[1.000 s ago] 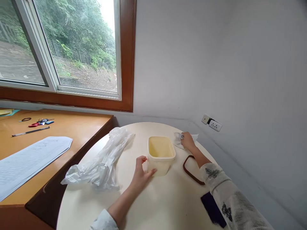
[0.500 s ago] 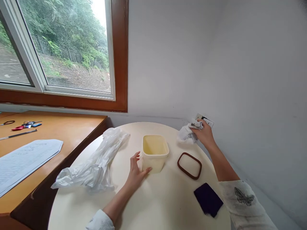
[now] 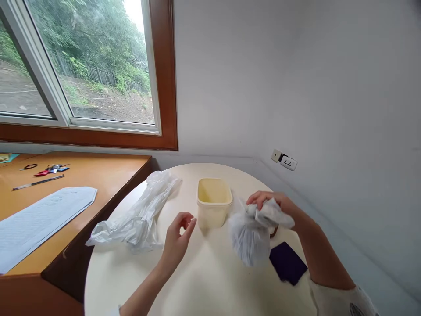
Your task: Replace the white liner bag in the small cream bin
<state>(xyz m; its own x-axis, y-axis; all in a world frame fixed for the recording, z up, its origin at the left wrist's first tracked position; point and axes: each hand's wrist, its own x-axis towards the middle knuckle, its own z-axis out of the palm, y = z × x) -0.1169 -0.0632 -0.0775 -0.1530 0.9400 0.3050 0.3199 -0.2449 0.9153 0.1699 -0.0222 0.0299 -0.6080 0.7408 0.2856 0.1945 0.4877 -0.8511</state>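
My right hand [image 3: 271, 202] grips the gathered top of a white plastic bag [image 3: 250, 239], which hangs over the right part of the round table. Behind the bag, a brown rectangular ring [image 3: 273, 231] is mostly hidden. My left hand [image 3: 180, 235] hovers left of a pale yellow square bin [image 3: 213, 210], apart from it, with fingers curved and a gap between thumb and fingertips. The bin stands upright with its open top showing. A second white plastic bag [image 3: 141, 219] lies crumpled and flat on the table's left side.
A dark purple folded cloth [image 3: 288, 262] lies on the round table [image 3: 210, 281] at the right. On the wooden desk [image 3: 108, 169] at left are papers [image 3: 46, 219], a pen [image 3: 37, 182] and keys [image 3: 54, 169]. Wall sockets [image 3: 288, 163] sit behind the table.
My right hand has brought the white bag from the table's far right edge nearer and leftward, in front of the brown ring. My left hand has come off the yellow bin.
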